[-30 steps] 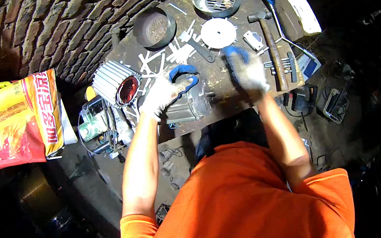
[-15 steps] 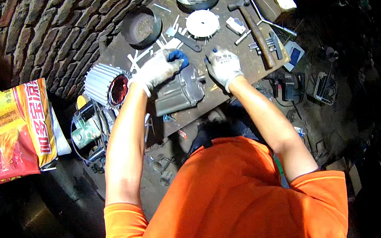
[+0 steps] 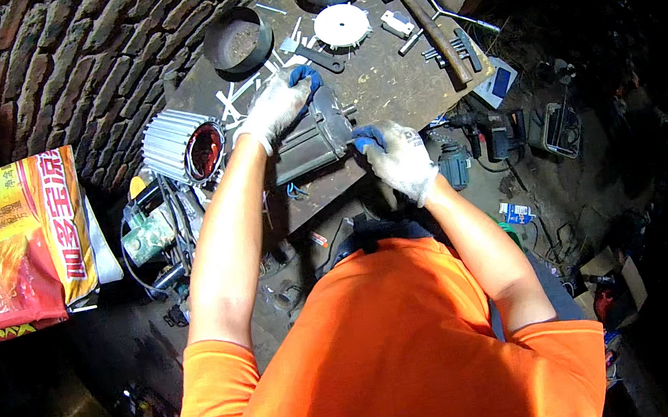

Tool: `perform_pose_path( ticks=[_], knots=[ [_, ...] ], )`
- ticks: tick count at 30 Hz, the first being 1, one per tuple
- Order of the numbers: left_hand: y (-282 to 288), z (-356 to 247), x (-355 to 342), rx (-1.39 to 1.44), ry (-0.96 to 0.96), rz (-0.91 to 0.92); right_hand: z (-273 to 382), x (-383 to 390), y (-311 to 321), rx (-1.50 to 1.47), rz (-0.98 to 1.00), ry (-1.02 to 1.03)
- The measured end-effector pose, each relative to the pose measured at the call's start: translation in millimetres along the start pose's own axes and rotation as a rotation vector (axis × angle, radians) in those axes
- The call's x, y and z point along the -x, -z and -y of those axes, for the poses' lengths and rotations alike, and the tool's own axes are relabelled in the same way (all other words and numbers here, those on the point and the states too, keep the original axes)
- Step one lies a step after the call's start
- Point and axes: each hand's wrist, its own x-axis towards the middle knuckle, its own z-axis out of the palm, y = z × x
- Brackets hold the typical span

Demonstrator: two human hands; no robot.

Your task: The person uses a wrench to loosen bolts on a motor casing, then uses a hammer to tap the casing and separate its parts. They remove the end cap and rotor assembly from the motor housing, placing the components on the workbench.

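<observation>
A grey electric motor (image 3: 304, 154) with ribbed sides lies on the workbench (image 3: 390, 95) close to its front edge, with a short shaft at its right end. My left hand (image 3: 280, 105), in a white glove with blue fingertips, is curled over the top of the motor and rests against it. My right hand (image 3: 398, 160), in the same kind of glove, is at the motor's right end near the front corner. Its fingers are pinched together, and whatever is between them is too small to make out. Left of the motor, a finned stator housing (image 3: 183, 149) shows reddish windings inside.
Along the back stand two round metal pans (image 3: 238, 42), a white fan disc (image 3: 342, 26) and a dark-handled scraper (image 3: 319, 58). A hammer (image 3: 437, 31) lies at the right. Below the bench are power tools (image 3: 501, 134). A red and yellow sack (image 3: 13, 250) stands left.
My right hand has moved down and turned inward, bringing its fingertips to the motor's right end. My left hand stays on the motor. The whole view has shifted slightly.
</observation>
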Motion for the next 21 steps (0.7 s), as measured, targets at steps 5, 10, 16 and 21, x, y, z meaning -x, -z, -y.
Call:
perform_pose_path(
  ticks=[5, 10, 16, 21],
  knots=[
    [-8, 7, -2, -0.101, 0.033, -0.071, 8, 1, -2, 0.175, -0.069, 0.125],
    [-7, 0, -3, -0.152, 0.055, -0.074, 9, 1, -7, 0.328, -0.053, 0.181],
    [-8, 2, -2, -0.115, 0.049, -0.062, 23, -4, 6, 0.312, 0.114, 0.089],
    [-8, -1, -1, -0.181, 0.061, -0.089, 26, -21, 14, 0.089, 0.309, -0.293]
  ],
)
